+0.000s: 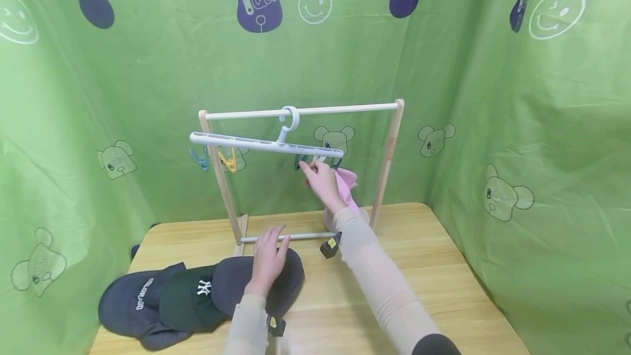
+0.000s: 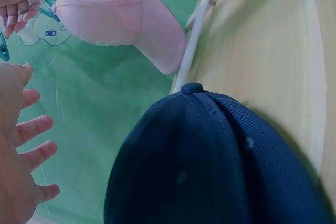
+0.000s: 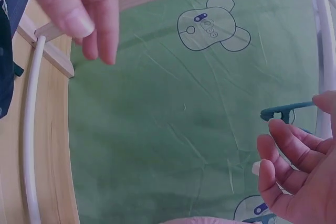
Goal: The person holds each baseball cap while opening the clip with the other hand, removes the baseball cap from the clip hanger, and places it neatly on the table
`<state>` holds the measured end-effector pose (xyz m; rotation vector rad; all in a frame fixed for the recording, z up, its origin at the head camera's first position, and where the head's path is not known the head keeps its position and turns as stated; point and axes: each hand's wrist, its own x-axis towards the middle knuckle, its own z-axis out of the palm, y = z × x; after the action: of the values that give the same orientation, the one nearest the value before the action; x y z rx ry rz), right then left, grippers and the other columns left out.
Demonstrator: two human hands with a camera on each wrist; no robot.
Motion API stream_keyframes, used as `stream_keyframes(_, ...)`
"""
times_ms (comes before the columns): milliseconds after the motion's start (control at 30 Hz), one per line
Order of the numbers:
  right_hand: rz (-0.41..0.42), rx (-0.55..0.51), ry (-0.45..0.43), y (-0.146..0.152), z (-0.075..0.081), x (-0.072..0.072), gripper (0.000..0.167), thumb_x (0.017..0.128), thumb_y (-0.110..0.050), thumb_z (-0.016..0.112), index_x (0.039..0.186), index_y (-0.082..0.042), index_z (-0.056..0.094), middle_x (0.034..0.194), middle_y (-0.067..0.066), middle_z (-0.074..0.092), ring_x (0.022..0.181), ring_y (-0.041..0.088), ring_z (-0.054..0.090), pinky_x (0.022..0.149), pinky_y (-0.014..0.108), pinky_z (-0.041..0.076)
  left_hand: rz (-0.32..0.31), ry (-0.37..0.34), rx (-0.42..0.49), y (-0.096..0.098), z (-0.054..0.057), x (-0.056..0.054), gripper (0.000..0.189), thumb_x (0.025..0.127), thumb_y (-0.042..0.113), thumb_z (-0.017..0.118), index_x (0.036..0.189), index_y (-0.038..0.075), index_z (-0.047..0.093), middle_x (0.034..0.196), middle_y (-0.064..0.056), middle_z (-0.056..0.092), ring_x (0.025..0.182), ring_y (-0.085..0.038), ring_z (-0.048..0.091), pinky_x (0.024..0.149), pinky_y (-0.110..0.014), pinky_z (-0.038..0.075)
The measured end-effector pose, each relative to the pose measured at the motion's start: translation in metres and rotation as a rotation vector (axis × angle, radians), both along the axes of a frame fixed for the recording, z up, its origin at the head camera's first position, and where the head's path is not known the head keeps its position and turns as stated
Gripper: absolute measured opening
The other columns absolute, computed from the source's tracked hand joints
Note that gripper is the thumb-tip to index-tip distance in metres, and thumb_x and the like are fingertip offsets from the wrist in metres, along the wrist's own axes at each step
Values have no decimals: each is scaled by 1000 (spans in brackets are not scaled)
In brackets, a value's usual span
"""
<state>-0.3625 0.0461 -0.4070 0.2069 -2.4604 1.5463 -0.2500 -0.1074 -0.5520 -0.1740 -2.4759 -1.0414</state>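
Observation:
My right hand (image 1: pixel 322 182) is raised to the right half of a pale blue hanger (image 1: pixel 276 145). Its thumb and index finger pinch a dark green clothes clip (image 3: pixel 278 114) hanging there. A white clip (image 3: pixel 256 168) shows behind its fingers. Further right, a pink cap (image 2: pixel 105 14) hangs by its edge from another teal clip (image 2: pixel 48 10). My left hand (image 1: pixel 268 259) holds nothing; its fingers are spread and apart in the left wrist view. In the head view it overlaps a dark navy cap (image 2: pixel 178 161) on the table.
The hanger hooks over the top bar of a wooden rack (image 1: pixel 389 152). A blue clip (image 1: pixel 201 159) and a yellow clip (image 1: pixel 229 159) hang at its left. A dark green cap (image 1: pixel 184 300) and a navy cap (image 1: pixel 125 300) overlap on the wooden table (image 1: pixel 443 289). Green curtains surround it.

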Motion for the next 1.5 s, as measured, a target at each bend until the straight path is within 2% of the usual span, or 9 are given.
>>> stream_keyframes(200,-4,6,11,14,-2,1,38,96,-46,55,96,-9,63,80,9,65,69,20,62,63,24,49,-8,5,-1,1,7,-5,42,99,35,52,134,12,56,134,-15,58,128,-37,50,112,-58,31)
stream_keyframes(333,-3,-6,-6,24,-4,1,37,96,-44,55,98,-8,62,81,6,61,71,21,61,69,31,54,-17,11,-5,1,11,-8,42,99,34,53,135,12,55,135,-15,58,128,-37,50,112,-57,31)
stream_keyframes(400,-27,16,-6,29,-4,0,37,96,-45,55,98,-8,63,80,7,63,72,23,62,81,40,53,-18,14,-10,2,13,-10,42,99,34,53,135,13,55,136,-14,57,129,-36,50,112,-57,32)
stream_keyframes(500,-78,78,1,36,-5,0,39,96,-47,54,98,-10,64,82,10,68,76,24,62,102,54,39,-28,7,-6,4,17,-12,43,99,35,52,137,14,54,138,-15,56,130,-37,49,113,-58,31)
stream_keyframes(600,-93,81,-8,44,-8,-2,40,95,-48,54,99,-9,64,85,14,70,81,30,64,97,50,44,-41,-2,-9,6,20,-16,45,99,35,52,138,13,53,139,-15,55,131,-36,48,114,-58,30)
stream_keyframes(733,-62,23,-26,57,-14,-5,41,95,-46,57,98,-6,62,91,19,69,77,28,65,64,31,54,-57,-11,-16,10,22,-19,46,99,36,53,139,14,52,139,-14,56,131,-36,48,113,-58,31)
stream_keyframes(1033,-129,61,48,74,-20,-10,39,95,-42,59,97,-3,60,86,13,66,69,16,58,57,21,50,-85,-17,-4,20,29,-29,50,98,38,54,142,14,48,144,-12,52,133,-35,46,114,-58,29)
stream_keyframes(1233,-163,43,19,80,-19,-14,39,94,-39,61,105,-3,55,95,13,63,80,21,59,62,24,53,-116,-40,-6,28,37,-35,55,97,40,54,144,11,46,145,-14,50,135,-35,45,115,-59,27)
stream_keyframes(1500,-152,43,6,80,-28,-22,56,93,-43,61,125,0,47,111,15,60,101,28,62,85,37,57,-132,-72,-50,36,39,-45,58,97,44,52,146,14,42,148,-12,48,137,-35,42,116,-58,27)
